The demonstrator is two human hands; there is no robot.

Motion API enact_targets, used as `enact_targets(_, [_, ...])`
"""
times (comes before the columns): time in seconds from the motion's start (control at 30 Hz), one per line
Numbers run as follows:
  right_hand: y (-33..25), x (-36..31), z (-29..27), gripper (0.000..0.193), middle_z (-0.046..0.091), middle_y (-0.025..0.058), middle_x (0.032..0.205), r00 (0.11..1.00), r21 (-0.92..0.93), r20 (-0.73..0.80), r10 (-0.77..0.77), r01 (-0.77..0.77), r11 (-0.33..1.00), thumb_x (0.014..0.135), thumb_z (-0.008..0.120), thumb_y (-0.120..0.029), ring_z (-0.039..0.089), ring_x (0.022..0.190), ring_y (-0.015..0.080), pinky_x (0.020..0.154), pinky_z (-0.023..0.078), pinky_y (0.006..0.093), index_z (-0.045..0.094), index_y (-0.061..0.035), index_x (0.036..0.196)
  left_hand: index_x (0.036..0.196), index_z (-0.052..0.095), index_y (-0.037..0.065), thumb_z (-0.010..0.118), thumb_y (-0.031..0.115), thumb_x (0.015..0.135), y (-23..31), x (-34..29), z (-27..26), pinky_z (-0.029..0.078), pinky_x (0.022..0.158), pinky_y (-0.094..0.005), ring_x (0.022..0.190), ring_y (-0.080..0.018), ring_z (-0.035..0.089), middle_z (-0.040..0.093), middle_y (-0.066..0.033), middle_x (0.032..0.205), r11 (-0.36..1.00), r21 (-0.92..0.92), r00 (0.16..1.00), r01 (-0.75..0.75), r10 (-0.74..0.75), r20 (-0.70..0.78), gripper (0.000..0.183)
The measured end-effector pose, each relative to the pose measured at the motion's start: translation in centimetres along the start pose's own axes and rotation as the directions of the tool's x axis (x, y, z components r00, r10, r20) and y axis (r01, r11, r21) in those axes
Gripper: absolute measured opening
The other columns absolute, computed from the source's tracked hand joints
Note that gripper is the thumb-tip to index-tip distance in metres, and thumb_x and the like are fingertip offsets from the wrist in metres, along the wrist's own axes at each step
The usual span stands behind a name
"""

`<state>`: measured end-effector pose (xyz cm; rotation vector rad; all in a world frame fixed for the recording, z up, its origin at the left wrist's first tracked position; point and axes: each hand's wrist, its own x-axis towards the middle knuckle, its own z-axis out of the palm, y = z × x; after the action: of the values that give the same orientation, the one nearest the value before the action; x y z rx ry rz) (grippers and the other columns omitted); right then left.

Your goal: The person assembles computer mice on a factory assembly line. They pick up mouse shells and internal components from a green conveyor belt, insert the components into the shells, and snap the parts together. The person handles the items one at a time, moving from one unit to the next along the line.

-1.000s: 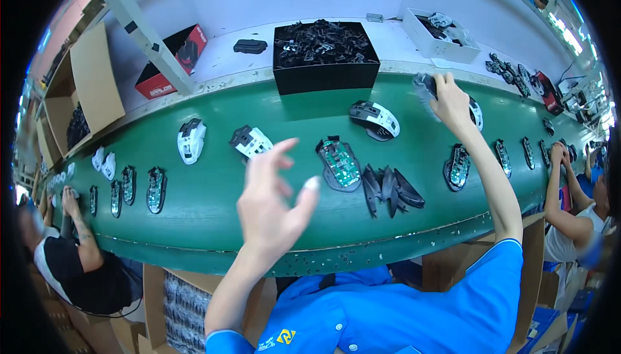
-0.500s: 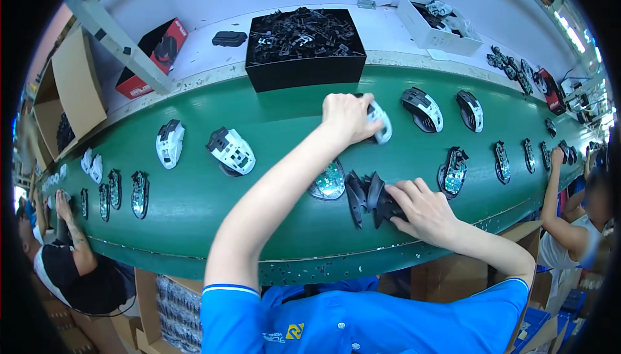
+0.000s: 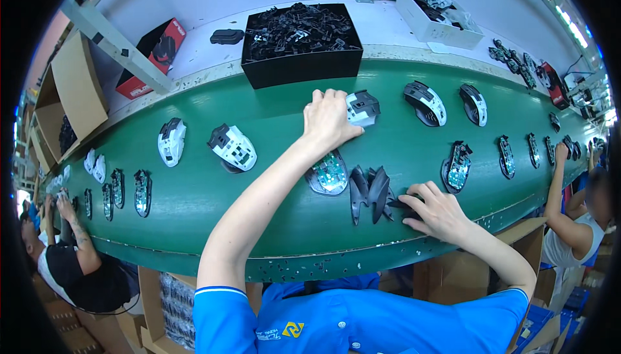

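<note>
Left hand: curled over (image 3: 326,120) a white-and-black mouse shell (image 3: 364,106), fingers on the far side, thumb toward the near side; has hold of it.
Right hand: half open (image 3: 438,213), thumb and forefinger parted at the right end of the black curved side pieces (image 3: 378,193); cannot tell whether one is gripped.
Mouse shell position: lifted or resting, unclear; above the green work surface (image 3: 284,221), beyond a mouse base with circuit board (image 3: 328,178), which the left hand partly covers.
Side pieces: loose cluster, just right of that base.
Right of the shell: two black-and-white mouse shells (image 3: 425,104), apart from each other.
Far side: black box (image 3: 302,66) heaped with small dark parts.
</note>
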<state>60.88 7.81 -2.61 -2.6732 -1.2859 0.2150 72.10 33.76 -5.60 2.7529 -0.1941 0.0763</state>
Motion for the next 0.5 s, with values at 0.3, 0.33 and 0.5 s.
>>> enact_targets(0.3, [0.4, 1.4, -2.6, 0.022, 0.064, 0.0056, 0.079, 0.819, 0.747, 0.166, 0.549, -0.468, 0.472, 0.086, 0.063, -0.013, 0.057, 0.059, 0.0077, 0.044, 0.042, 0.0187, 0.062, -0.0016, 0.105, 0.125, 0.045, 0.002, 0.077, 0.033, 0.066, 2.0, -4.5, -8.6, 0.044, 0.074, -0.0315, 0.091, -0.0199, 0.057, 0.058, -0.0118, 0.109, 0.601, -0.799, 1.000, 0.004, -0.016, -0.007, 0.074])
enact_targets(0.33, [0.0, 1.8, -4.1, 0.024, 0.064, 0.0049, 0.080, 0.837, 0.852, 0.178, 0.517, -0.394, 0.344, 0.086, 0.063, -0.013, 0.055, 0.057, 0.0050, 0.043, 0.040, 0.0183, 0.061, -0.0010, 0.107, 0.127, 0.043, 0.003, 0.076, 0.034, 0.067, 2.1, -6.0, -9.4, 0.041, 0.060, -0.0263, 0.079, -0.0136, 0.054, 0.057, -0.0083, 0.104, 0.472, -0.879, 0.998, 0.067, -0.038, 0.055, 0.075])
enact_targets(0.5, [-2.6, 4.5, -8.3, 0.048, 0.063, 0.0041, 0.089, 0.906, 0.928, 0.200, 0.372, -0.297, 0.223, 0.078, 0.072, -0.012, 0.055, 0.064, 0.0030, 0.042, 0.038, 0.0178, 0.051, -0.0017, 0.120, 0.133, 0.036, 0.005, 0.074, 0.028, 0.074, -0.1, -12.3, -10.4, 0.024, 0.040, -0.0145, 0.062, -0.0002, 0.042, 0.052, -0.0005, 0.094, 0.040, -0.932, 0.932, 0.361, -0.058, 0.359, 0.074])
